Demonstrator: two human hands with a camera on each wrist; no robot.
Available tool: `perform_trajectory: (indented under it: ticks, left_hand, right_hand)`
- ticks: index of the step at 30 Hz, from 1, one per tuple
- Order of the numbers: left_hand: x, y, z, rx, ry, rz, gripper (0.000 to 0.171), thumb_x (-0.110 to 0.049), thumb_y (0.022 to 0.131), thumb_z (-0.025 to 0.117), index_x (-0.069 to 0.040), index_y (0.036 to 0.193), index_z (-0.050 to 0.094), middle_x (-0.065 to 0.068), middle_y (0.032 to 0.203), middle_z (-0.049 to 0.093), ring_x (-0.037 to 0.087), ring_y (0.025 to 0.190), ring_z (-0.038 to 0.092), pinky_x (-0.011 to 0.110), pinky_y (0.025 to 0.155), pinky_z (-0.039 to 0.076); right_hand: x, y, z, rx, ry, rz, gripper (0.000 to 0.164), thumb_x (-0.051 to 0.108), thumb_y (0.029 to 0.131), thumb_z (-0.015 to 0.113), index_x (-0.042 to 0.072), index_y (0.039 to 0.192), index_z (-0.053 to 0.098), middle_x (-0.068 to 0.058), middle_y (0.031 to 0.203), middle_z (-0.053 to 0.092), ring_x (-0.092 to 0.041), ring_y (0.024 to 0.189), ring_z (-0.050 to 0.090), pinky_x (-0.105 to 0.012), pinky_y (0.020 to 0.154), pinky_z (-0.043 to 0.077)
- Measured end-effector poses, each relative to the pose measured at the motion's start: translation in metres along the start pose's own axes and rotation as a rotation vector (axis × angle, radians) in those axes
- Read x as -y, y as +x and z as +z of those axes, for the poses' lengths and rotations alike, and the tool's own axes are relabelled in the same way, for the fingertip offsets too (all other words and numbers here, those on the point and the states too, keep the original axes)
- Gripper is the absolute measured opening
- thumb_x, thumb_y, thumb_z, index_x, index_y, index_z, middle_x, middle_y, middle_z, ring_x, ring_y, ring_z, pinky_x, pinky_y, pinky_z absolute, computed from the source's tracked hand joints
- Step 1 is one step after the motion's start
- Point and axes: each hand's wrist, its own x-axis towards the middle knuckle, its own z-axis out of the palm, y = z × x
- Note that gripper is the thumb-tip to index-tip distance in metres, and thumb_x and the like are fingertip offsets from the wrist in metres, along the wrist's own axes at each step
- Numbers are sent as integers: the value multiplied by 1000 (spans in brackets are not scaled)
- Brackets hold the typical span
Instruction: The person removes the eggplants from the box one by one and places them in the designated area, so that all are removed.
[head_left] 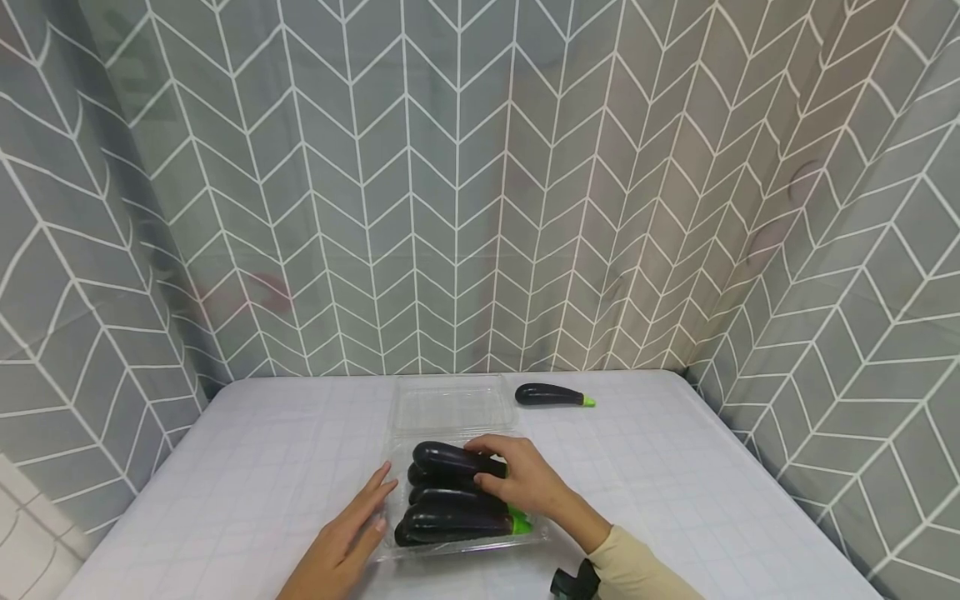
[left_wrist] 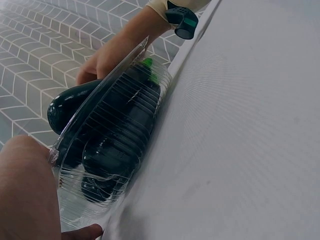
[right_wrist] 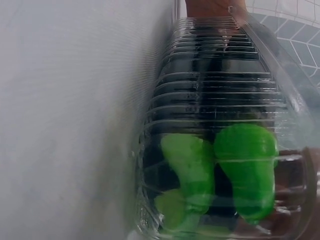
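A clear plastic clamshell box (head_left: 465,547) holds several dark, glossy eggplants (head_left: 457,518). My right hand (head_left: 521,475) grips an eggplant (head_left: 448,457) on top of the pile, thumb on the near side and fingers over the far side. In the left wrist view this eggplant (left_wrist: 70,107) sticks up above the box rim. My left hand (head_left: 348,531) rests against the box's left side, its fingers fairly straight. Through the ribbed wall, the right wrist view shows green stem ends (right_wrist: 245,165); most of the right hand is hidden there.
The box's lid (head_left: 453,408) lies folded back on the white-covered table (head_left: 270,467). One more eggplant (head_left: 549,395) lies at the far edge, right of the lid. A black wrist device (head_left: 576,581) sits by the right sleeve. Patterned curtains (head_left: 465,208) enclose the table's back and sides.
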Motion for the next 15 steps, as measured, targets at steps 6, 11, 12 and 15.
perform_trajectory:
  ticks: [6,11,12,15]
  left_hand:
    - [2,0,0,10,-24,-20,48,-8,104,61,-7,151,54,11,164,38,11,148,34,12,110,22]
    - [4,0,0,12,-33,-20,48,-8,104,61,-7,151,54,10,164,38,10,148,33,12,110,21]
    - [4,0,0,12,-34,-16,48,-8,104,61,-8,152,54,11,164,38,10,148,34,12,111,21]
    - [3,0,0,10,-39,-6,48,-7,104,61,-7,151,54,12,164,38,12,148,34,12,111,21]
  right_hand:
    - [1,1,0,-14,1,-10,40,4,89,79,9,127,70,0,122,72,-15,109,67,-40,96,54]
    - [3,1,-1,-29,10,-27,39,4,88,79,8,126,70,-1,122,72,-15,107,68,-40,94,55]
    - [3,1,-1,-31,12,-29,40,4,88,79,8,126,70,-2,122,73,-16,107,68,-41,93,56]
    - [3,1,-2,-33,18,-40,40,4,88,79,7,126,70,-3,122,73,-17,106,69,-44,92,56]
